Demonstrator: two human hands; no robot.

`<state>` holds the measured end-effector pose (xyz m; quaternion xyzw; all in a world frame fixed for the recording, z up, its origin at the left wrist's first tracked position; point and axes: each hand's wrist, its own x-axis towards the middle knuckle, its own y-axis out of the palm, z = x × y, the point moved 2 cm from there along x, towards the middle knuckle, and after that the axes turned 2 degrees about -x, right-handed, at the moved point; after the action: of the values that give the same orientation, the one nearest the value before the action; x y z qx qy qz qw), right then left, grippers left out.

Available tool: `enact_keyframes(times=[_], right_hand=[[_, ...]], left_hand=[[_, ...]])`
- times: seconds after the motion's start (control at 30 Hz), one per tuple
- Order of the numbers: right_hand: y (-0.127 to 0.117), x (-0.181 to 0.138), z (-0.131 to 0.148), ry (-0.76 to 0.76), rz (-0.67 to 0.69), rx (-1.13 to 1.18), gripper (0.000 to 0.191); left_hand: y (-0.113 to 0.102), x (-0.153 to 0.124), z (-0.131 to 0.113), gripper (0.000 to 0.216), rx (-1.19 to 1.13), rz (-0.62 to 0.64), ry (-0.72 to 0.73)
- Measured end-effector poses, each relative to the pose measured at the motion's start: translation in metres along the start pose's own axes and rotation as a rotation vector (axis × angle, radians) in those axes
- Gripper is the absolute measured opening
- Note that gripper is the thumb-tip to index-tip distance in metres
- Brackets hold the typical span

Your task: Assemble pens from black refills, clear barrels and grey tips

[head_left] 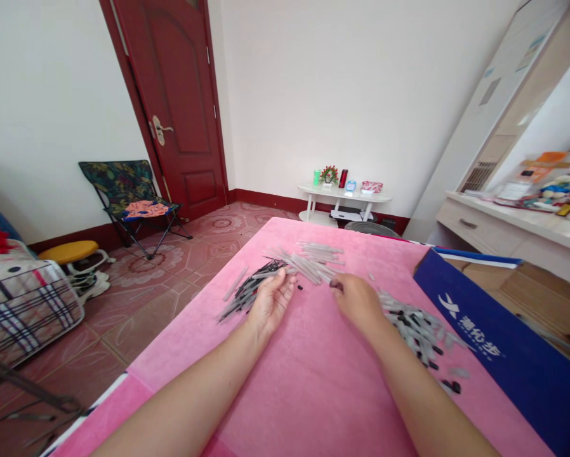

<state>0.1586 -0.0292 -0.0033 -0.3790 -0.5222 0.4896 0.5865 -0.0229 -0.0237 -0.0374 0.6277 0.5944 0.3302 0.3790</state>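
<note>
My left hand (273, 298) pinches a slim grey pen barrel (289, 271) between thumb and fingers, beside a pile of thin black pen refills (247, 289). My right hand (356, 298) is closed, its fingertips pressed round a small dark piece, probably a black cap; blur hides its exact kind. Ahead of both hands lies a heap of translucent grey barrels (308, 263). One loose black cap (299, 287) rests on the pink cloth between the hands. By my right forearm spreads a pile of clear and black pen caps (416, 327).
A blue cardboard box (485, 343) stands at the right edge of the pink-covered table (313, 381). Beyond are a low white side table (308, 188), a folding chair (132, 190) and a red door (175, 95). A white desk (485, 219) is to the right.
</note>
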Motion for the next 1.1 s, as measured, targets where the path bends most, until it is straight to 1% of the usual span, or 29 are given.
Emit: enact_keyframes(times=[0.03,0.1,0.2,0.3,0.4,0.47,0.57,0.63,0.7,0.8,0.87,1.0,1.1], right_hand=[[0.007,0.001,0.014,-0.066,0.007,0.054,0.021],[0.021,0.006,0.039,-0.134,0.018,0.120,0.022],[0.037,0.015,0.062,-0.118,0.032,0.132,0.022],[0.042,0.021,0.070,-0.091,0.038,0.135,0.021],[0.039,0.023,0.066,-0.093,0.023,0.157,0.021],[0.033,0.021,0.057,-0.106,-0.028,0.280,0.021],[0.021,0.014,0.038,-0.110,-0.150,0.664,0.020],[0.016,0.006,0.027,-0.051,-0.173,0.916,0.022],[0.014,-0.003,0.021,0.045,-0.152,1.095,0.026],[0.016,-0.014,0.019,0.136,-0.125,1.246,0.028],[0.020,-0.017,0.020,0.164,-0.106,1.338,0.029],[0.031,-0.019,0.023,0.232,0.013,1.539,0.034],[0.035,-0.020,0.025,0.210,0.062,1.576,0.034]], left_hand=[[-0.001,-0.001,0.001,0.008,0.007,0.011,0.001],[-0.002,-0.002,0.003,0.008,0.020,0.032,0.000],[-0.004,-0.003,0.005,0.009,0.040,0.040,-0.014],[-0.006,-0.003,0.006,0.012,0.057,0.028,-0.031],[-0.007,-0.003,0.007,0.013,0.057,0.038,-0.042],[-0.006,-0.004,0.008,0.013,0.056,0.057,-0.040],[-0.004,-0.006,0.009,0.012,0.063,0.069,-0.032],[-0.003,-0.007,0.010,0.012,0.071,0.065,-0.035],[-0.003,-0.007,0.012,0.013,0.086,0.062,-0.037],[-0.003,-0.008,0.014,0.015,0.113,0.061,-0.035],[-0.004,-0.008,0.016,0.015,0.115,0.043,-0.024],[-0.005,-0.009,0.018,0.016,0.100,-0.026,-0.020],[-0.003,-0.010,0.021,0.017,0.104,-0.057,-0.035]])
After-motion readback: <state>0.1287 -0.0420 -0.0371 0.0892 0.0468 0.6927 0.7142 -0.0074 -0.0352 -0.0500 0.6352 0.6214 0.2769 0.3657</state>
